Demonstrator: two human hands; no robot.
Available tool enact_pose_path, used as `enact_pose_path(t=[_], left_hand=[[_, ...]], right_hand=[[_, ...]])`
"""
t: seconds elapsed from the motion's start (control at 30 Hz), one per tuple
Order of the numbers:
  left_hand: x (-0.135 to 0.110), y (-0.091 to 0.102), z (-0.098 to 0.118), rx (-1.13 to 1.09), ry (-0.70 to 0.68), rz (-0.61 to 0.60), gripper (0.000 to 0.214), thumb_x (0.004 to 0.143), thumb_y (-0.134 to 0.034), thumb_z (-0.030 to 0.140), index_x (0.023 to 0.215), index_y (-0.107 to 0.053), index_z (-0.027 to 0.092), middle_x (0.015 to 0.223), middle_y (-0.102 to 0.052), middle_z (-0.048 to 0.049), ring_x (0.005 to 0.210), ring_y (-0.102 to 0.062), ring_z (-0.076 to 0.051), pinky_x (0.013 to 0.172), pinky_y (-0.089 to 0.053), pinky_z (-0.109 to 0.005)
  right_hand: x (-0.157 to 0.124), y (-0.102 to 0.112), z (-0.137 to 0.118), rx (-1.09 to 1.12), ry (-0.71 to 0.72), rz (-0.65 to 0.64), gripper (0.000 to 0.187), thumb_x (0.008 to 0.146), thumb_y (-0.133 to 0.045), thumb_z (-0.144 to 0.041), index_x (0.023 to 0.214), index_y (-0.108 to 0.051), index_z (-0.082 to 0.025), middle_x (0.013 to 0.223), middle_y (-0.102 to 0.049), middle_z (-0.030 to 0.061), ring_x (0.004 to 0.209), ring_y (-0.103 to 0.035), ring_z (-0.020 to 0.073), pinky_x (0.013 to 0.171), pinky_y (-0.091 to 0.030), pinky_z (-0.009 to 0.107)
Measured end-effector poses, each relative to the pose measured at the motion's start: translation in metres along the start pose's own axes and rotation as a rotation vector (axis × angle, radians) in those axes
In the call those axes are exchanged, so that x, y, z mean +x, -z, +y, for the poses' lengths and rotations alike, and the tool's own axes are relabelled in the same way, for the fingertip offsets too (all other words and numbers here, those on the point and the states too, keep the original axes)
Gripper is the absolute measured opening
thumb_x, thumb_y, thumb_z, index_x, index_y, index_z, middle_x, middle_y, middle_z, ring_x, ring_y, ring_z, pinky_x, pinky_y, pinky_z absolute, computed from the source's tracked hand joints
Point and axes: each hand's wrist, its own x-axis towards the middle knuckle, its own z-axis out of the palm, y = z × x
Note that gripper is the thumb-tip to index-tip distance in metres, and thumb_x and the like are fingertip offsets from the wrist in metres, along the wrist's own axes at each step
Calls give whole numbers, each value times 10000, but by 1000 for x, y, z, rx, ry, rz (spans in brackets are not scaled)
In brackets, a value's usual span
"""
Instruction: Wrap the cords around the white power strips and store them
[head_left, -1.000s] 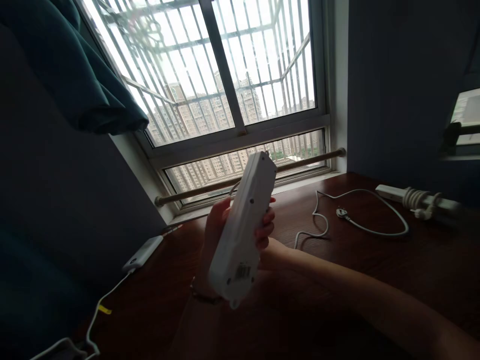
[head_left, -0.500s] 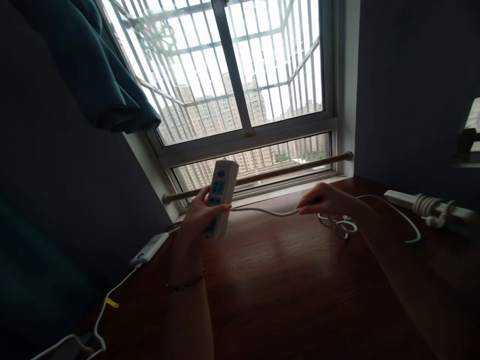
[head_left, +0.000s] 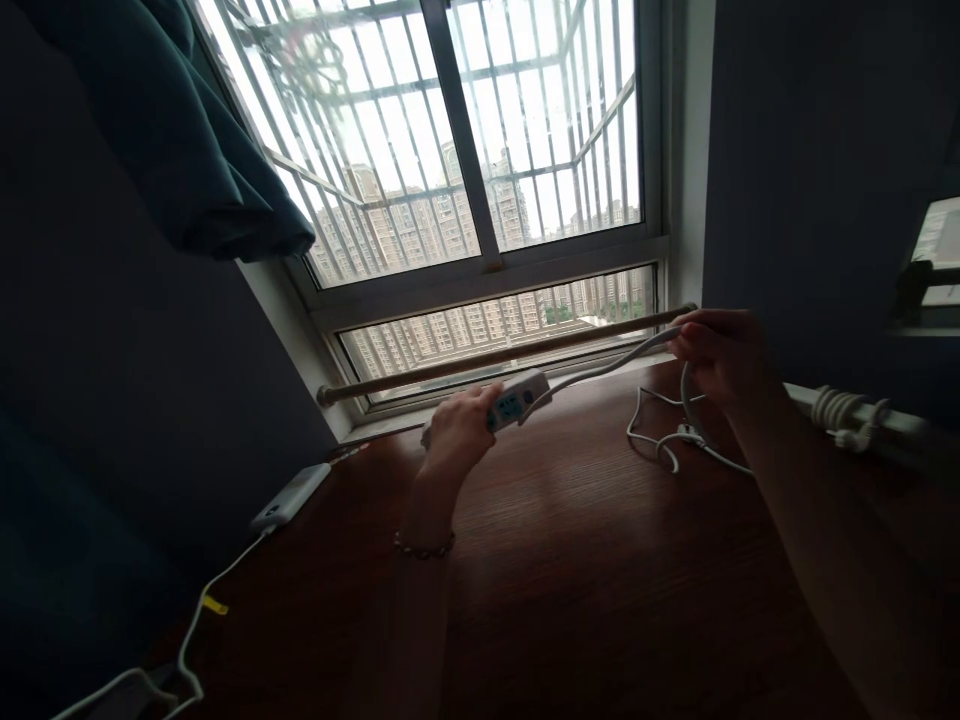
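My left hand (head_left: 463, 428) is wrapped round a white power strip (head_left: 538, 386) with blue-green socket panels, held tilted above the wooden surface by the window. A white power cord (head_left: 604, 370) runs from the strip up to the right. My right hand (head_left: 716, 350) pinches that cord between thumb and fingers, higher than the strip. Below the right hand, loose loops of the cord and its plug (head_left: 688, 433) lie on the wood. My fingers hide part of the strip's left half.
A second white strip with its cord coiled round it (head_left: 840, 412) lies at the right. On the left sits a white device (head_left: 292, 497) with a cable carrying a yellow tag (head_left: 215, 605). A rail (head_left: 510, 354) crosses the window; a curtain (head_left: 217, 190) hangs upper left.
My left hand has turned the power strip from upright to nearly level and moved right. The right hand has risen to the right, drawing the cord up with it.
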Motion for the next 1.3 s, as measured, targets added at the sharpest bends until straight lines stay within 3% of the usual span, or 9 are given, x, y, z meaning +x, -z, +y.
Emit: enact_pose_path(t=[0.13, 0.3, 0.43, 0.53, 0.7, 0.87, 0.93, 1.1, 1.3], left_hand=[[-1, -8, 26, -128, -354, -107, 597, 636, -540, 84, 1172, -478, 338, 1053, -603, 11, 934, -546, -195, 832, -358, -318], [2, -6, 44, -323, -452, -87, 661, 560, -608, 118, 1187, -464, 270, 1105, -591, -6, 980, -524, -217, 910, -330, -345], [3, 0, 41, -453, -409, -62, 661, 563, -650, 177, 1192, -469, 267, 1084, -588, -9, 925, -538, -208, 822, -393, -311], [4, -2, 36, -593, -309, 1, 617, 590, -670, 244, 1178, -483, 255, 1060, -585, -17, 901, -552, -192, 779, -415, -284], [11, -15, 25, -760, 7, 169, 589, 628, -662, 379, 1160, -460, 228, 979, -623, -19, 858, -587, -185, 741, -434, -274], [14, -18, 11, -385, 363, 232, 469, 671, -573, 509, 1026, -510, 208, 870, -632, -55, 790, -592, -227, 642, -418, -300], [12, -17, 10, -243, 334, 167, 440, 668, -576, 498, 1002, -526, 216, 865, -632, -60, 794, -589, -243, 625, -403, -306], [4, -14, 28, -81, 58, -6, 459, 633, -630, 404, 1058, -519, 269, 955, -624, -31, 822, -582, -239, 628, -389, -305], [-3, -8, 54, 8, -262, -26, 446, 612, -619, 181, 1043, -533, 259, 952, -638, -32, 890, -562, -256, 819, -341, -398]], right_hand=[[7, 2, 14, -109, 1, 182, 206, 648, -667, -355, 671, -651, -152, 405, -327, -63, 393, -252, 43, 417, -197, 217], [9, 24, 40, -811, 17, 382, 345, 737, -558, -460, 771, -684, -140, 590, -582, 38, 559, -501, 129, 528, -323, 250], [8, 34, 55, -1288, -135, 262, 386, 758, -510, -500, 836, -697, -171, 683, -638, 92, 647, -561, 194, 554, -321, 270], [5, 28, 63, -1434, -227, 107, 371, 765, -497, -509, 836, -699, -206, 714, -648, 98, 678, -570, 212, 547, -303, 272], [-6, 0, 64, -1451, -181, -152, 412, 805, -430, -529, 777, -692, -213, 702, -646, 79, 665, -564, 185, 531, -260, 265], [-23, -38, 42, -1290, 58, -437, 322, 802, -482, -478, 808, -670, -217, 710, -642, 33, 667, -547, 147, 566, -257, 261], [-30, -51, 32, -1232, 183, -522, 268, 809, -495, -433, 810, -660, -221, 735, -638, 18, 670, -541, 136, 569, -248, 262], [-40, -64, 20, -1221, 384, -619, 223, 838, -473, -336, 765, -633, -200, 717, -604, 10, 639, -507, 117, 536, -198, 269], [-33, -53, 28, -1099, 312, -677, 201, 812, -524, -384, 879, -672, -266, 710, -577, -7, 623, -491, 97, 546, -233, 239]])
